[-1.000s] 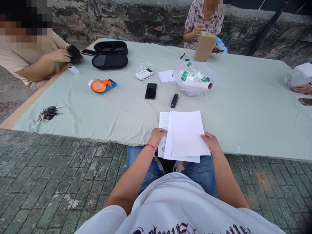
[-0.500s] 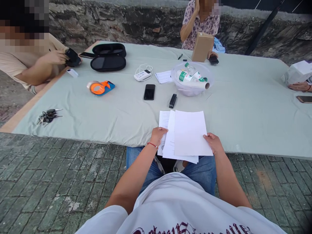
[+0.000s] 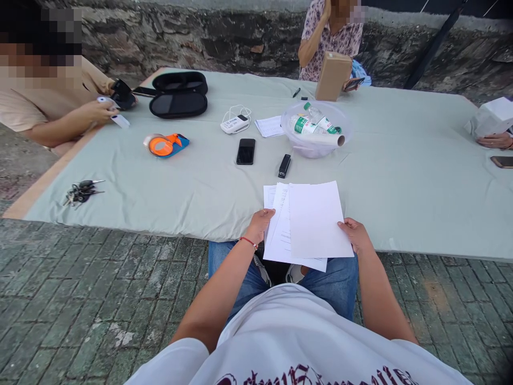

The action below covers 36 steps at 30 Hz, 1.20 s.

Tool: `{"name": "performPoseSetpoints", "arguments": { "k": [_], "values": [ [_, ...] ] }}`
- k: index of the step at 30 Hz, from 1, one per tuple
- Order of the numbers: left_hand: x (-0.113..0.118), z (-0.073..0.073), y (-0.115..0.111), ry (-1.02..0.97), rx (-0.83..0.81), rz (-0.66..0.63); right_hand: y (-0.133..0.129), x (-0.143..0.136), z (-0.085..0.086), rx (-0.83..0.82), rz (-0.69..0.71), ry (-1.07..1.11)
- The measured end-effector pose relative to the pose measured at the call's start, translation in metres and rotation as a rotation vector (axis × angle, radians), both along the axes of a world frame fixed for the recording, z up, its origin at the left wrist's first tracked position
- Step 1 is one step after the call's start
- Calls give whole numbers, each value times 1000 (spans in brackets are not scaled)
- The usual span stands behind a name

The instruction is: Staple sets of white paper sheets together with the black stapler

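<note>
Several overlapping sheets of paper are fanned out between my hands over the table's near edge. My left hand pinches the left side of the printed sheets, thumb on top. On the right, a blank white sheet lies uppermost, its right edge between the thumb and fingers of my right hand. Printed lines show on the sheets beneath; the text is too small to read. Just beyond the papers lies a black stapler, with a black phone to its left.
A clear bowl holds bottles and a paper roll. An orange tape dispenser, keys, an open black case, a white corded device and a cardboard box are on the cloth. Other people sit around the table.
My hands have spread slightly apart, and the top sheet has slid a little right, baring more print beneath. The person at left has moved a hand to a white object; the person opposite has tilted a phone.
</note>
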<state>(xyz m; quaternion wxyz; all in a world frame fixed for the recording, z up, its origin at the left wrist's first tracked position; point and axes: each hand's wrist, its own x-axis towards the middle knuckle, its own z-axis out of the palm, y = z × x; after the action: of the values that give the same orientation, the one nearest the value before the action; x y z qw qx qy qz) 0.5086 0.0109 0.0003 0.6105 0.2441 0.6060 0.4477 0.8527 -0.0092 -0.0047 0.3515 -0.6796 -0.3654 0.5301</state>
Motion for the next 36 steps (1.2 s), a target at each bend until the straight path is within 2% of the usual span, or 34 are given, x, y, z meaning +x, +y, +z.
{"name": "performPoseSetpoints", "arguments": {
  "k": [4, 9, 16, 18, 21, 24, 29, 33, 36],
  "values": [
    [2, 2, 1, 39, -51, 14, 1, -5, 2, -19, 13, 3],
    [4, -4, 0, 31, -35, 61, 2, -10, 1, -12, -1, 33],
    [9, 1, -1, 217, 5, 100, 5, -48, -4, 19, 88, 37],
    [11, 4, -1, 149, 15, 106, 4, -58, -4, 48, 180, -59],
    [12, 6, -2, 7, 29, 113, -1, -60, 1, 82, 303, -400],
    [10, 5, -3, 16, 28, 128, -9, -48, 8, 97, 296, -701],
    [11, 9, -4, 61, 81, 151, -18, -33, 16, 64, 312, -678],
    [13, 11, -6, -95, 70, 114, -12, -47, 15, 18, 310, -696],
    [10, 9, -7, -148, 23, 86, -5, -62, 10, 65, 353, -709]
  ]
}}
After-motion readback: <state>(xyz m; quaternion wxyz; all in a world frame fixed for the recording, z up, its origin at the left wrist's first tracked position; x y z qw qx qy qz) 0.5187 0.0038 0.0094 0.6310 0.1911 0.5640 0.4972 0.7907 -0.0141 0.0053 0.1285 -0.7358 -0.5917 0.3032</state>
